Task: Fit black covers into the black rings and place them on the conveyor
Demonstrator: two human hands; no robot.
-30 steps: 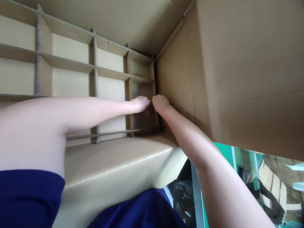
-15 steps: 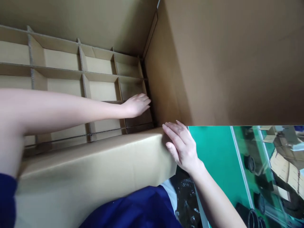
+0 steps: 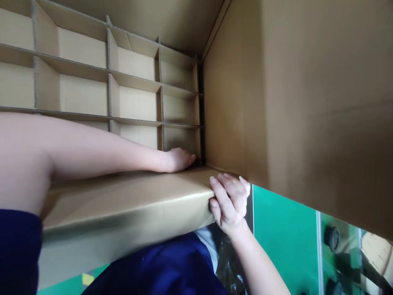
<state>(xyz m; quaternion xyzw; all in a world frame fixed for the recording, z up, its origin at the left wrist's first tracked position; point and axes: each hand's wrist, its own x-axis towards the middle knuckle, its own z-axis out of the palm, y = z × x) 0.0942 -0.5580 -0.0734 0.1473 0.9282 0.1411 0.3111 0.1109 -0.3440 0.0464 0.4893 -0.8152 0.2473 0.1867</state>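
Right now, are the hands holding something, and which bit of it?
The right hand has its grip on the near corner of the big cardboard box. The left hand reaches inside by the dividers, holding nothing visible.

Setting: packing or warehouse workspace, probably a factory floor. Evidence: one large corrugated cardboard carton, open, with tall plain flaps; inside it a cardboard divider grid forming rows of empty rectangular cells. Green painted floor with a pale marked line, typical of industrial premises. Further flat cardboard pieces and dark round parts lying at lower right, blurred.
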